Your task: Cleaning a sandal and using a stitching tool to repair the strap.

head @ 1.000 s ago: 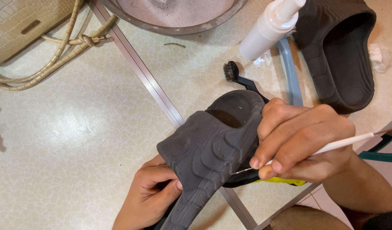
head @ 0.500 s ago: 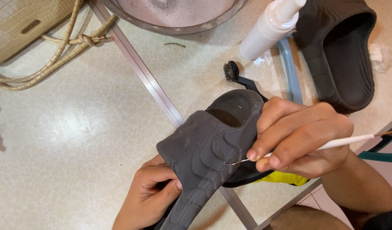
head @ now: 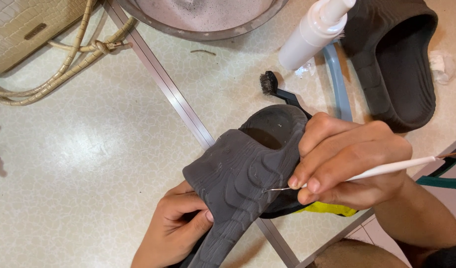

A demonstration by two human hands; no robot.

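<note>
A dark grey rubber slide sandal (head: 238, 178) lies tilted across the middle of the view. My left hand (head: 173, 228) grips its lower end from beneath, thumb on the ribbed upper. My right hand (head: 347, 164) rests on the sandal's right edge and pinches a thin white-handled tool (head: 386, 169) whose fine metal hook tip touches a groove in the upper. A yellow and black object (head: 327, 209) shows under my right hand.
The matching sandal (head: 396, 64) lies at top right. A white bottle (head: 312, 32), a small black brush (head: 277, 89), a metal basin (head: 203, 15) and a cream handbag (head: 34, 34) sit on the speckled floor, which a metal strip (head: 158, 79) crosses.
The hook tip has slid slightly left along the groove in the upper. Both hands and the sandal stay nearly where they were.
</note>
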